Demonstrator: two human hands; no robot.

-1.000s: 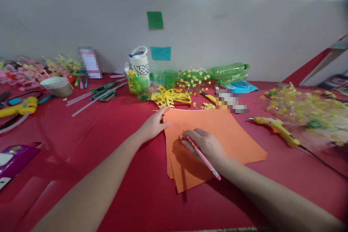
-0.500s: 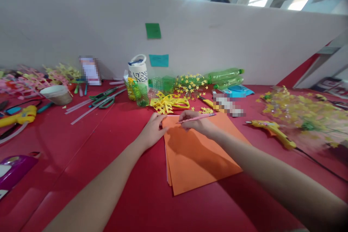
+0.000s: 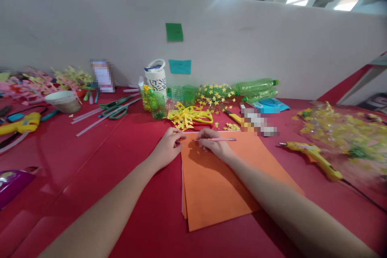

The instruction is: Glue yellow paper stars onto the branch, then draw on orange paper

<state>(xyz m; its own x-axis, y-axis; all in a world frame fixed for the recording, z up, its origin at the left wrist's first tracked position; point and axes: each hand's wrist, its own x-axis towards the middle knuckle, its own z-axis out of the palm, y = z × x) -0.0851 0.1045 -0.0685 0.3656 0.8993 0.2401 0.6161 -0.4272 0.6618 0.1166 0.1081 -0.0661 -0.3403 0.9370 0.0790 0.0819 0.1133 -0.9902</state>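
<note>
A stack of orange paper (image 3: 223,193) lies on the red table, with a pale sheet showing at its left edge. Near the top of it, my right hand (image 3: 211,143) is closed around a pink pencil (image 3: 225,139), whose point end is down by the paper's upper left part. My left hand (image 3: 169,147) holds the upper left corner of the stack, fingers bent over the edge. Any mark on the paper is too small to make out. Just beyond the paper lie yellow cut-paper pieces (image 3: 183,116) and yellow-handled scissors (image 3: 205,118).
A yellow glue gun (image 3: 317,157) with a cord lies at the right, beside a star-covered decoration (image 3: 347,133). Green bottles (image 3: 256,87), a white tumbler (image 3: 155,80) and a cut green bottle piece (image 3: 159,107) stand or lie along the partition. Green scissors (image 3: 117,109) and a cup (image 3: 63,102) are left.
My right hand has shifted slightly left and down on the paper, and the pencil lies flatter. The left hand stays at the corner. The camera view has shifted a little.
</note>
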